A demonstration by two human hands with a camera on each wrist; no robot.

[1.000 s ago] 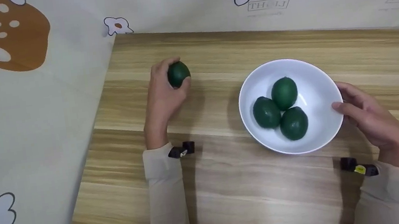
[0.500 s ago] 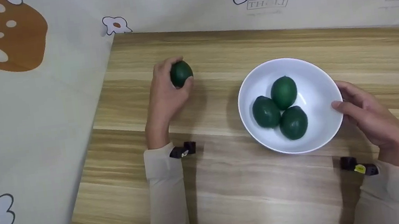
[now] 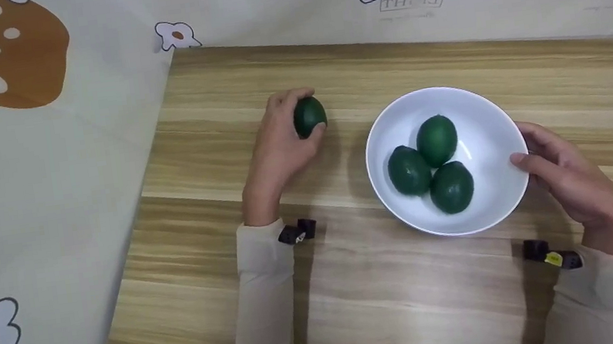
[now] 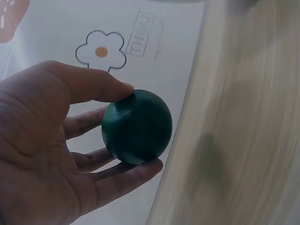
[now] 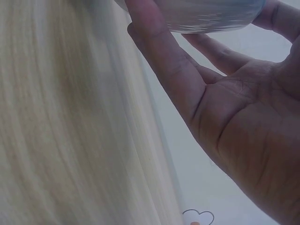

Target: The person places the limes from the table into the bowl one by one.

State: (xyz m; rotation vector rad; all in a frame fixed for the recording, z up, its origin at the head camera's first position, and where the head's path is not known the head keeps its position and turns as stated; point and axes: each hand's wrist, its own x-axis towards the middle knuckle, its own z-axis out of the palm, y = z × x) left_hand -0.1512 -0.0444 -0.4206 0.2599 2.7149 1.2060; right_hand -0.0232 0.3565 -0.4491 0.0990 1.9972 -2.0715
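My left hand (image 3: 285, 139) pinches a dark green lime (image 3: 310, 117) between thumb and fingertips, left of the bowl. In the left wrist view the lime (image 4: 137, 126) is held off the palm, above the wooden surface, where a shadow falls. A white bowl (image 3: 482, 113) carries three more green limes, grouped toward its left side; one of them is the upper lime (image 3: 437, 141). My right hand (image 3: 577, 178) grips the bowl's right side, thumb over the rim and fingers outside. The right wrist view shows only the underside of the bowl (image 5: 211, 16) between thumb and fingers.
The wooden table (image 3: 395, 302) has its left edge and back edge in view. A pale cloth with flower and strawberry prints (image 3: 79, 196) lies beyond those edges. Each sleeve cuff bears a small black wrist camera, such as the left one (image 3: 296, 232).
My left hand has moved right with the lime, closer to the bowl. The right hand and the bowl with its three limes have stayed in place.
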